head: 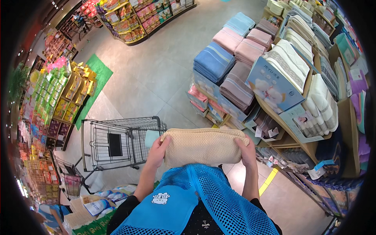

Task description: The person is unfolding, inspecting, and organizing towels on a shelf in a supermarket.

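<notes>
A folded beige textile with a waffle-like texture [204,148], perhaps a towel or mat, is held level in front of my blue mesh vest [176,202]. My left hand [158,149] grips its left end, thumb on top. At the other end my right hand [246,148] pinches the cloth the same way, its fingers hidden underneath. A pale mint-green object [152,138] shows just behind my left hand; I cannot tell what it is or whether I touch it.
Folded towels in blue [213,60], pink [249,51] and brown [237,85] fill a display on the right. A wire shopping cart [117,144] stands at left. Snack shelves [126,22] rise beyond the tiled floor [147,73]. Behind at lower left, another person [53,216] bends near packaged goods [97,205].
</notes>
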A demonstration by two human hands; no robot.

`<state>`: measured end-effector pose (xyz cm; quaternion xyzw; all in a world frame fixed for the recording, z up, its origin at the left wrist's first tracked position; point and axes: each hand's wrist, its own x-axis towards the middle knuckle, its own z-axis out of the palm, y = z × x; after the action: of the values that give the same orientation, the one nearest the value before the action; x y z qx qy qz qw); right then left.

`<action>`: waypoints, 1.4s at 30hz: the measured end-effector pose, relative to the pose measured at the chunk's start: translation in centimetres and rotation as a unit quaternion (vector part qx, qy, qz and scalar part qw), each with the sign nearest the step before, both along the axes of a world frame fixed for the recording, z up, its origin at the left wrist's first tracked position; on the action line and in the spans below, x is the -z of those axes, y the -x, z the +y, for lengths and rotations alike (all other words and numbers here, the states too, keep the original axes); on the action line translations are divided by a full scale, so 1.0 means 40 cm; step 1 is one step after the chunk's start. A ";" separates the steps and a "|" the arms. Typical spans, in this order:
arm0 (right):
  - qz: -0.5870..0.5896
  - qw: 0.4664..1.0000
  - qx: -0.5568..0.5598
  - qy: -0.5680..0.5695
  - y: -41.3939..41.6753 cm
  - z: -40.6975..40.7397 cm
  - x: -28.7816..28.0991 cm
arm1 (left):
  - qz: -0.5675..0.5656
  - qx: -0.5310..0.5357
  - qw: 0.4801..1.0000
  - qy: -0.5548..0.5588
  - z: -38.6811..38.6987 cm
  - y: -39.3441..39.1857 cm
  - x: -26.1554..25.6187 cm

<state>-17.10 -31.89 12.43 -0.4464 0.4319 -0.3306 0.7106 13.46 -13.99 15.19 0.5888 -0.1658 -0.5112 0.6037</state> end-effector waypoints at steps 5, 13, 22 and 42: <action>0.021 0.999 0.025 0.001 -0.023 -0.018 -0.022 | 0.039 -0.042 0.998 -0.004 -0.063 -0.034 0.030; 0.011 0.996 0.052 0.072 -0.163 -0.116 -0.123 | 0.020 -0.036 0.997 0.061 -0.223 -0.215 0.009; 0.083 0.988 0.008 0.132 -0.415 -0.221 -0.160 | -0.110 -0.016 0.986 0.125 -0.292 -0.447 -0.052; -0.035 0.964 -0.208 0.163 -0.984 -0.398 -0.215 | -0.475 -0.029 0.879 -0.012 -0.543 -0.570 -0.272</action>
<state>22.27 -47.80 21.03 -0.6247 0.2445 -0.2565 0.6958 36.25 -35.72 26.06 0.7728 -0.4094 -0.1548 0.4596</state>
